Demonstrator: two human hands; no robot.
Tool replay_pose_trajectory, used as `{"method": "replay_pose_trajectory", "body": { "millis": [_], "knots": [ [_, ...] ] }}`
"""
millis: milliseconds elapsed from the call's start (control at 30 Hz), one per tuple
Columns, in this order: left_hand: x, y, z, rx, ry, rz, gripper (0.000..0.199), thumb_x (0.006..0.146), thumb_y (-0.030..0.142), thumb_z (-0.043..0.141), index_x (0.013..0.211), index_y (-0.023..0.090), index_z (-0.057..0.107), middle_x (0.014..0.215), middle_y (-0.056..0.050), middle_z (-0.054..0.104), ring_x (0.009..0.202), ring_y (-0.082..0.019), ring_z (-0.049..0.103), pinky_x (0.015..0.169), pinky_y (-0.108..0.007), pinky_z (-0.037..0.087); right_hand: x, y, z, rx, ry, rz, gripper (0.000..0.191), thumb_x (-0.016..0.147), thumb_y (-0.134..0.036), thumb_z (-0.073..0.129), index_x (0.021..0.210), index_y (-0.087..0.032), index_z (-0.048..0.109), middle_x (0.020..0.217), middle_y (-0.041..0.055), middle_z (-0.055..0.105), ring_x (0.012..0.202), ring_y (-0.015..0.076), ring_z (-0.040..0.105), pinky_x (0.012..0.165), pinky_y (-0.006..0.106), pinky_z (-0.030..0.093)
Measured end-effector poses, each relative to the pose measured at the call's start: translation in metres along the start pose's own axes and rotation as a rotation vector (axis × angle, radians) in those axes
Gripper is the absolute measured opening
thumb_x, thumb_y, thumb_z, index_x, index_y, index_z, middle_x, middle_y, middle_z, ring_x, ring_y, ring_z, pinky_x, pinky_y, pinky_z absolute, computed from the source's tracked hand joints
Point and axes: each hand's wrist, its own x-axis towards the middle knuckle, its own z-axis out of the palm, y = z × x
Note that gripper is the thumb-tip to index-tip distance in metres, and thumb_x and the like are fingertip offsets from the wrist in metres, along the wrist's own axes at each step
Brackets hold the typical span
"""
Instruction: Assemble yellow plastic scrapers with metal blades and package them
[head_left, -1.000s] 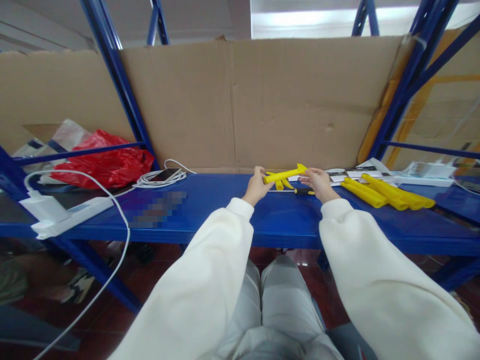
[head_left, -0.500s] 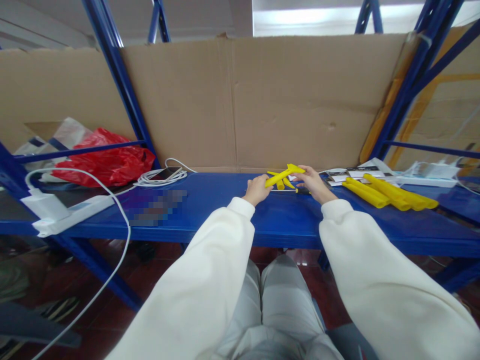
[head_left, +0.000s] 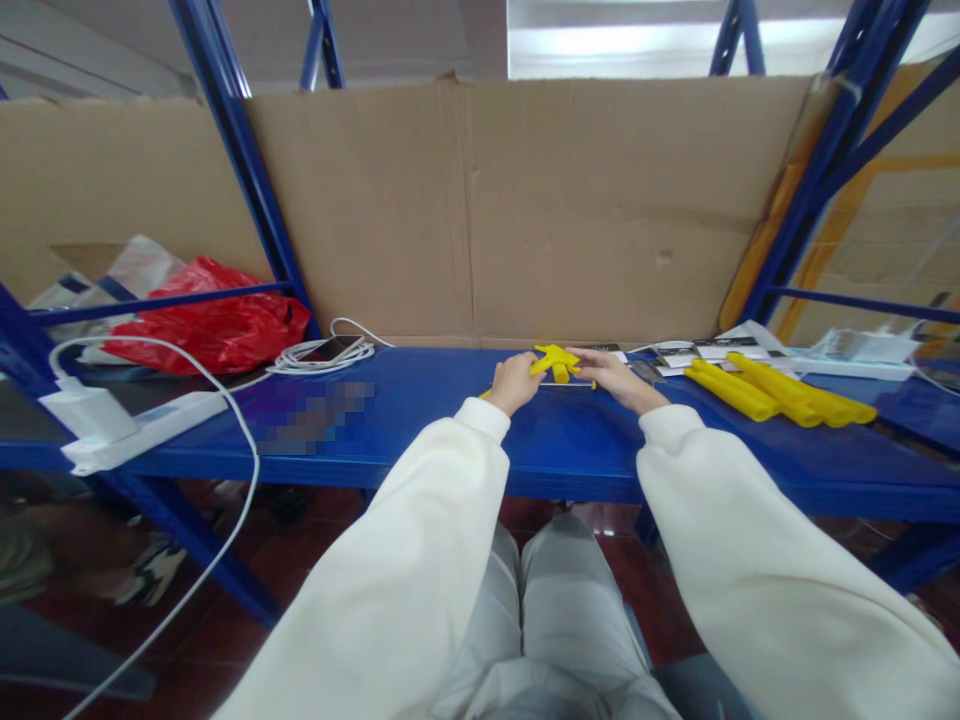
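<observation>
A yellow piece with several short arms point(head_left: 557, 362) is held over the blue table, between my two hands. My left hand point(head_left: 515, 382) is closed round a yellow part on its left side, and a thin yellow end sticks out left of the fingers. My right hand point(head_left: 613, 378) reaches in from the right, its fingertips pressed on the piece's right side. A thin metal rod point(head_left: 566, 384) with a small yellow and dark end lies on the table just below. Several yellow tubes point(head_left: 780, 392) lie to the right of my right hand.
On the left are a white power strip point(head_left: 161, 425), a coiled white cable point(head_left: 319, 358) and a red plastic bag point(head_left: 217, 315). White papers point(head_left: 701, 352) lie at the right rear. A cardboard sheet point(head_left: 585, 210) stands behind. Another person's foot point(head_left: 157, 570) shows lower left.
The yellow piece has turned in my hands, and its raised right end has come down. My right hand has shifted slightly left and lower. At lower left, the other person's foot has moved right.
</observation>
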Motion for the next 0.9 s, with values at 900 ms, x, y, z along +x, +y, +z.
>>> {"method": "replay_pose_trajectory", "body": {
  "millis": [900],
  "knots": [
    [0.0015, -0.0074, 0.0076, -0.082, 0.007, -0.043, 0.024, 0.09, 0.024, 0.072, 0.114, 0.021, 0.077, 0.121, -0.015, 0.078, 0.119, -0.031, 0.071, 0.103, -0.039, 0.052, 0.0046, 0.0081, -0.0023, -0.329, -0.104, -0.077, 0.044, 0.06, -0.005, 0.074, 0.095, -0.029, 0.085, 0.112, -0.0027, 0.08, 0.125, 0.0286, 0.067, 0.122, 0.052, 0.036]
  ]
}}
